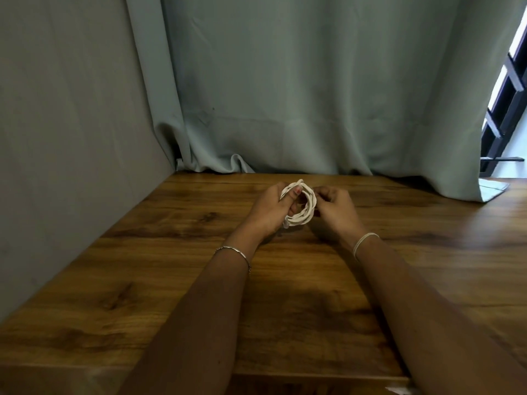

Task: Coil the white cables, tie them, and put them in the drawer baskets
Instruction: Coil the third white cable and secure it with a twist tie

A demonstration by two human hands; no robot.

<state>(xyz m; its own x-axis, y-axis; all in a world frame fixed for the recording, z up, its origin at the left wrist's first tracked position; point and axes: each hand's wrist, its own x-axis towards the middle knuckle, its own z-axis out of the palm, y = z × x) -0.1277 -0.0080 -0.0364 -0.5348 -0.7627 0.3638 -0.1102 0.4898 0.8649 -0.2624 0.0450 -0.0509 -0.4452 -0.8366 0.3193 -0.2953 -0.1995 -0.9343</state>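
Over wooden table (142,280), green curtain (313,95) behind, hands gripping coiled white cable (302,205)

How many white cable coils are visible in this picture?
1. The white cable coil is between both hands above the table: left hand grips one side, right hand pinches the other. More may lie outside the view.

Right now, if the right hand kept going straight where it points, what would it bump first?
The coiled white cable, held by the left hand. The right hand seems to be pinching its right edge, though depth is hard to judge.
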